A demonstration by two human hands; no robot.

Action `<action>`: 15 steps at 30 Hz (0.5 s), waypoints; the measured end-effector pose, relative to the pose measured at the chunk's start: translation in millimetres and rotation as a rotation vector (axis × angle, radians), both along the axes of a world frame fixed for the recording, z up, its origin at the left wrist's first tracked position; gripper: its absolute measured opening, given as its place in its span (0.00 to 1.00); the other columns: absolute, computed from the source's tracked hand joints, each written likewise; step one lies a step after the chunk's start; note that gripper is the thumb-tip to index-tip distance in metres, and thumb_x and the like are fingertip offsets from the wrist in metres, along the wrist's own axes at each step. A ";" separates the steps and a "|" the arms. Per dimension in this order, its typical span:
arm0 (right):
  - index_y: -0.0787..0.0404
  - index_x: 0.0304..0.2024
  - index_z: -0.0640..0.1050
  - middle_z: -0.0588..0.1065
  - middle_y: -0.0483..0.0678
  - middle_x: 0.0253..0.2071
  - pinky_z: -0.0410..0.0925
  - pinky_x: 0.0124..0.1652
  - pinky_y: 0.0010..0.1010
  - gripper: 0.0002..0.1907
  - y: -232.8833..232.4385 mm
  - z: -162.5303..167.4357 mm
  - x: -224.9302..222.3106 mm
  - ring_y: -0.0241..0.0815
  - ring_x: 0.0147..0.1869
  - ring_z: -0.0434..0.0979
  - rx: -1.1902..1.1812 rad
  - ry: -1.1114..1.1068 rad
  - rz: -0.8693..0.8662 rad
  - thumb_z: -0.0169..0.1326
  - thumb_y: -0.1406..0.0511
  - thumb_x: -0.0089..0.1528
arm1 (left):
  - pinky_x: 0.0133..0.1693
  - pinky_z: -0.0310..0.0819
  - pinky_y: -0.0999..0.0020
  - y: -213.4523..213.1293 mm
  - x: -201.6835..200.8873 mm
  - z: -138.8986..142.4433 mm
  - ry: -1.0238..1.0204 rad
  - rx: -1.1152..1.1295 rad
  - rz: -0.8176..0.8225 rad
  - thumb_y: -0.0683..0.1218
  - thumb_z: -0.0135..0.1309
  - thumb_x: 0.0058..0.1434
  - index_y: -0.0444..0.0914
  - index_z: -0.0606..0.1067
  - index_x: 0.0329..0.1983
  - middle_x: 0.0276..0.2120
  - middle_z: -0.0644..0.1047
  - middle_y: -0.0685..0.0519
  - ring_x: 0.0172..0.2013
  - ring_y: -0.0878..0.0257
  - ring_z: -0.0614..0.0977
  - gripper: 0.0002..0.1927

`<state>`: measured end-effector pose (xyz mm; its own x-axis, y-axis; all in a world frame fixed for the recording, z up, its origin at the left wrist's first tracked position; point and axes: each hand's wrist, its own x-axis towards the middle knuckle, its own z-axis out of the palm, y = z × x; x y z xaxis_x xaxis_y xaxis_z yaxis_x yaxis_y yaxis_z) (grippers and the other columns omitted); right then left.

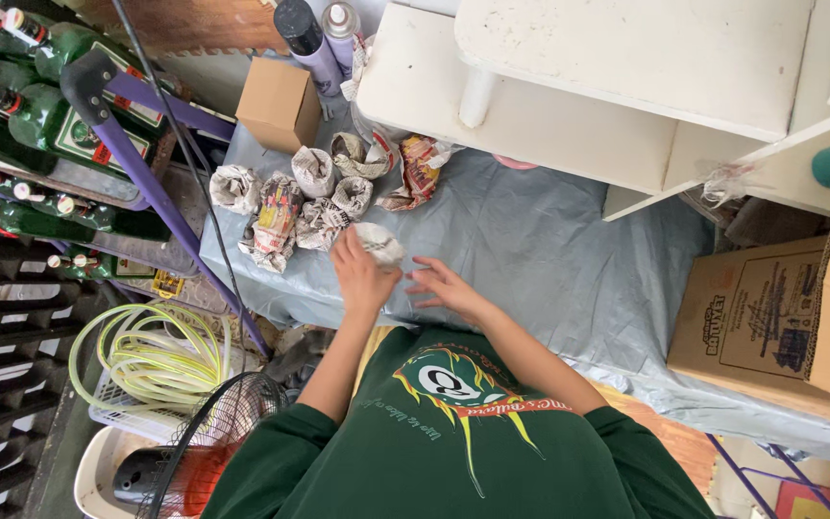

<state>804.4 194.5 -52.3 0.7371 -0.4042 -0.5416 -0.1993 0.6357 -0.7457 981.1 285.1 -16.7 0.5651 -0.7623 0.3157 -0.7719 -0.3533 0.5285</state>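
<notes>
Newsprint crinkles around a rounded bundle (378,242) gripped in the left hand (361,276). The right hand (442,285) lies open, fingers spread, on the smooth grey sheet (549,250), near more crumpled bundles (285,207).

The left hand (362,274) closes its grip around a newspaper-wrapped bundle (378,242) on the tabletop (549,250), which is covered in a grey-blue plastic sheet. The right hand (442,286) lies just beside it, fingers spread and flat, holding nothing. Beyond the bundle sits a cluster of other newspaper-wrapped bundles (309,197), touching one another. A small brown cardboard box (279,104) stands behind them, near two spray cans (319,38). Green glass bottles (45,96) fill a purple rack on the left, a large cardboard carton (790,317) rests at the right edge, and a white shelf unit (626,86) overhangs the top
</notes>
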 end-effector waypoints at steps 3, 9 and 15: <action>0.60 0.65 0.67 0.76 0.45 0.56 0.72 0.53 0.36 0.30 3.6 -9.4 -2.4 0.39 0.58 0.76 -0.136 -0.128 -0.142 0.61 0.60 0.62 | 0.64 0.61 0.46 -8.0 -53.6 3.3 0.042 -0.072 -0.162 0.47 0.74 0.39 0.27 0.56 0.69 0.62 0.64 0.35 0.60 0.37 0.66 0.57; 0.64 0.60 0.74 0.79 0.49 0.52 0.74 0.46 0.36 0.26 -9.9 -26.6 -58.9 0.41 0.52 0.79 -0.031 -0.053 -0.360 0.63 0.61 0.62 | 0.63 0.56 0.44 -12.7 -63.2 -31.8 0.393 -0.073 -0.570 0.59 0.76 0.34 0.27 0.52 0.70 0.65 0.58 0.30 0.64 0.34 0.60 0.67; 0.61 0.60 0.73 0.78 0.47 0.54 0.75 0.51 0.36 0.23 -24.5 -19.3 -120.2 0.42 0.55 0.80 0.137 -0.068 -0.561 0.59 0.62 0.63 | 0.63 0.62 0.54 -42.6 29.7 -72.3 0.812 -0.525 0.866 0.61 0.67 0.58 0.25 0.53 0.68 0.61 0.64 0.36 0.58 0.48 0.68 0.51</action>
<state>684.2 169.9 -71.6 0.4652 -0.6724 -0.5757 0.2412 0.7221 -0.6484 1010.9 242.5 -89.1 0.9784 0.0544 -0.1993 0.2060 -0.1825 0.9614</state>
